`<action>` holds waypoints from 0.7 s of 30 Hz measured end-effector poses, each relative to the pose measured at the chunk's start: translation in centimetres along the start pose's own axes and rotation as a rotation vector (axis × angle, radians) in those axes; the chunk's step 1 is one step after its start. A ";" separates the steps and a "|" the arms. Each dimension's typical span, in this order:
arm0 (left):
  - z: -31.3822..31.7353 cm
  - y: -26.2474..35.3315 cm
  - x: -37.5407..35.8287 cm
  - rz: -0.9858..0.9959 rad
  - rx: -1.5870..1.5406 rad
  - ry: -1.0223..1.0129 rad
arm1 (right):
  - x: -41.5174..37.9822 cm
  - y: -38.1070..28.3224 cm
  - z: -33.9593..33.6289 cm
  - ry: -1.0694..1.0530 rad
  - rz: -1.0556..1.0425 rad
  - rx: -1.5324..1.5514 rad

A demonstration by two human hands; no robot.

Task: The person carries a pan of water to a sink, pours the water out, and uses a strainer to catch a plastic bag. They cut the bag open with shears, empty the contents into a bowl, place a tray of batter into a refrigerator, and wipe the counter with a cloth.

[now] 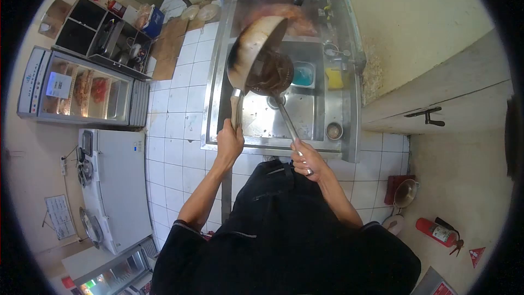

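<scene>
My left hand (230, 139) is wrapped round the handle of a scorched pan (252, 49), which is tipped on its side over the sink, its opening to the right. My right hand (312, 161) grips the long metal handle of a strainer (284, 113), held under the pan's lower edge. Dark brown, glossy food (270, 74) lies at the pan's mouth and over the strainer's bowl, hiding most of that bowl. Beneath both is the steel sink (305, 123), with small scraps on its floor.
A tray of blue liquid (303, 75), a yellow sponge (334, 78) and a small metal cup (334, 130) are around the sink. Behind, a second basin holds a reddish mass (295, 16). To the left stand a display fridge (82, 87) and a white freezer (123, 180).
</scene>
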State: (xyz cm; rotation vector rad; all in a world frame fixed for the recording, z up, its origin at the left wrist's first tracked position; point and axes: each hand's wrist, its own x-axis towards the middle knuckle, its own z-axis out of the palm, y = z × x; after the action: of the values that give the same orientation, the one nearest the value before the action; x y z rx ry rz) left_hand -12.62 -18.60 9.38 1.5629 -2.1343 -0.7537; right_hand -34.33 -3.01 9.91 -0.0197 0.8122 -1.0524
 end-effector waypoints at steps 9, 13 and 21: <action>0.7 0.4 0.3 -0.069 -0.086 0.006 | -0.1 -1.3 0.4 0.044 -0.024 -0.115; 0.6 0.7 0.3 -0.076 -0.100 0.007 | -0.1 -2.0 -0.4 0.023 0.021 -0.053; 1.0 -0.3 0.1 -0.132 -0.109 0.014 | -0.9 -2.2 -1.7 -0.011 0.031 -0.066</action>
State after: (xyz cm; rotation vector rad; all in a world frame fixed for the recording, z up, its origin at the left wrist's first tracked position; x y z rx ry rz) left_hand -13.00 -18.58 8.40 1.6581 -1.9605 -0.8845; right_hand -37.25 -2.83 10.06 -0.0686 0.8351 -0.9955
